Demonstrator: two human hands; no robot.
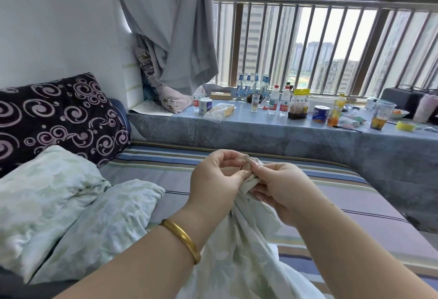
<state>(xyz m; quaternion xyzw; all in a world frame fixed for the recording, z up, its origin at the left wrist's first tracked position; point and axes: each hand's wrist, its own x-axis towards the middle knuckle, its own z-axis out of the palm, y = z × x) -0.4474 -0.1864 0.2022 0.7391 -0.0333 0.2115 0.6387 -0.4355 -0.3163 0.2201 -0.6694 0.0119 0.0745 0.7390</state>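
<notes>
Over the middle of the striped bed (355, 200), near its front edge, the left hand (213, 178) and the right hand (283, 191) meet, each pinching the bunched top of a pale green cloth (239, 253) between thumb and curled fingers. The cloth hangs from that grip toward the person; a matching quilt (47, 192) lies crumpled along the bed's left edge.

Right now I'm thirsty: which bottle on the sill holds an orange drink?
The yellow-capped bottle beside the blue-wrapped paper roll; the other bottles look clear.
</notes>
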